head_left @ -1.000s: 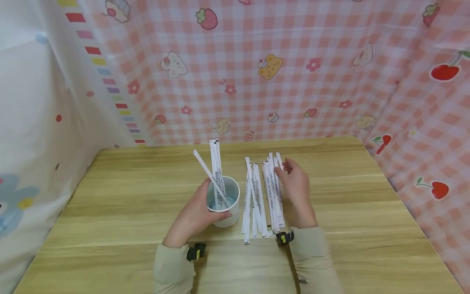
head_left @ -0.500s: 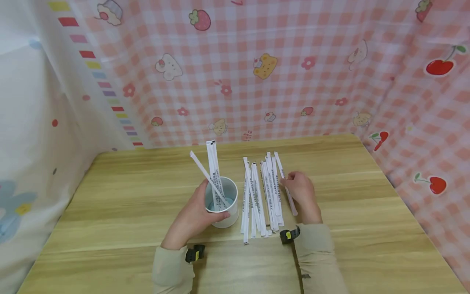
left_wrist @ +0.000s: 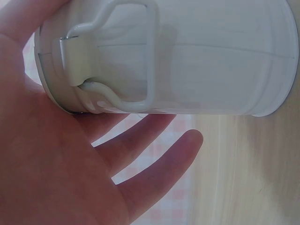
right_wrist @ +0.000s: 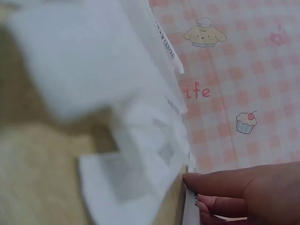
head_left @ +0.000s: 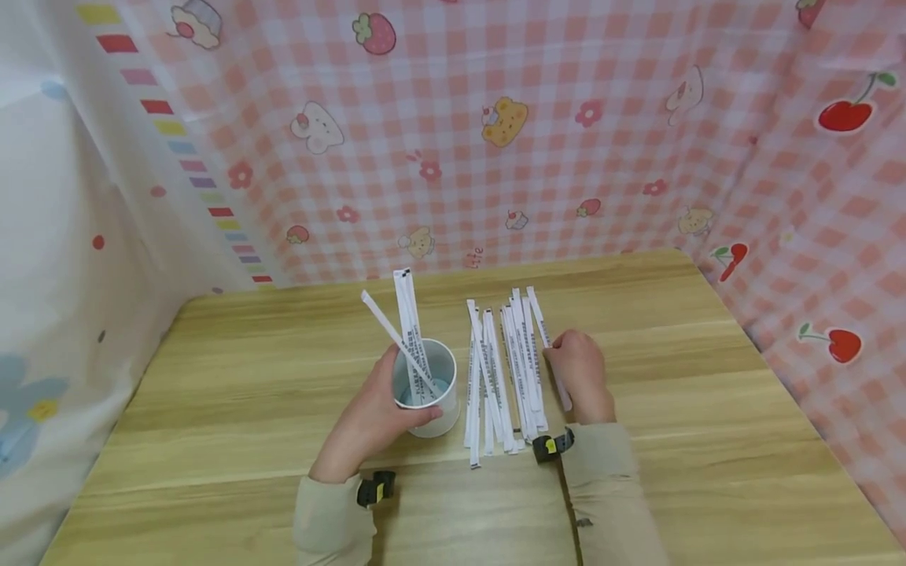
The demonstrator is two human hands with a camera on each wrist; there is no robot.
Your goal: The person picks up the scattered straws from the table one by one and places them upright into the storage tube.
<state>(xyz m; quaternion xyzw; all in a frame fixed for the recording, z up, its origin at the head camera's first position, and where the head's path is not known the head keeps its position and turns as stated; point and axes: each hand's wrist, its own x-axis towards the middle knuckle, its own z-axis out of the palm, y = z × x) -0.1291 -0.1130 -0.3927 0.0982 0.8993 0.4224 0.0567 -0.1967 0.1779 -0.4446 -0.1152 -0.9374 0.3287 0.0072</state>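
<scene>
- A pink checked cloth (head_left: 425,118) fills the top of the frame, behind the wooden table (head_left: 212,377).
- Left of centre, your left hand (head_left: 375,413) grips the white cup (head_left: 449,413) at its rim, thumb on the near side; hold it steady, without squeezing.
- Inside it, wrapped straws (head_left: 408,322) lean to the upper left — the right part of the mouth has more room.
- Near centre, a row of loose straws (head_left: 527,362) lies crowded and partly crossed; avoid brushing it.
- Right of centre, your right hand (head_left: 579,373) pinches the outermost straw (head_left: 539,318); ease it rightward before raising it — dragging it leftward could scatter its neighbours.
- The table stretches wide to lower left and lower right; its far edge runs just beyond the row's upper ends.
</scene>
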